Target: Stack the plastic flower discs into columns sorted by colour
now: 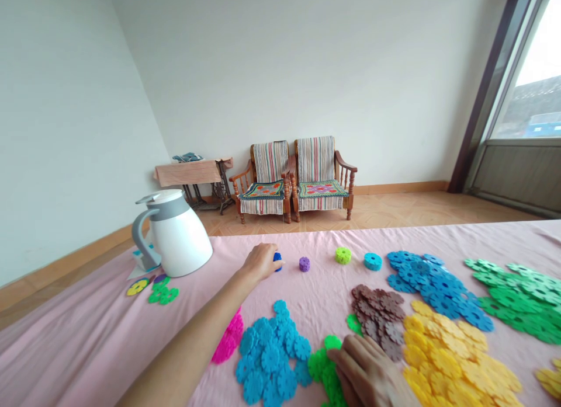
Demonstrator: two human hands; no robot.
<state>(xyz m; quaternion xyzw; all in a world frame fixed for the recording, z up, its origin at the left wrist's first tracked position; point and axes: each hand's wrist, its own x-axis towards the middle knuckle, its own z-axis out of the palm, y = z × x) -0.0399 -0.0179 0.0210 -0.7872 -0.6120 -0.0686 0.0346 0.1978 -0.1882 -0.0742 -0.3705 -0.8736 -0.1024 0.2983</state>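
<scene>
White jug (179, 235) stands at 10 o'clock. Left hand (260, 262), stretched toward 12 o'clock, pinches the dark blue stack (277, 259); the purple stack (304, 264) is near, at its 3 o'clock. Right hand (372, 375), at 5 o'clock, lies flat and unclenched on the green pieces (322, 363).

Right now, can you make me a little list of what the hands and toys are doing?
Left hand: curled on the blue stack
Right hand: flat on green pieces
Same row: purple stack, lime stack, teal stack
Nearby: turquoise pile, brown pile, yellow pile
Far left: white jug
Cover: pink cloth
</scene>
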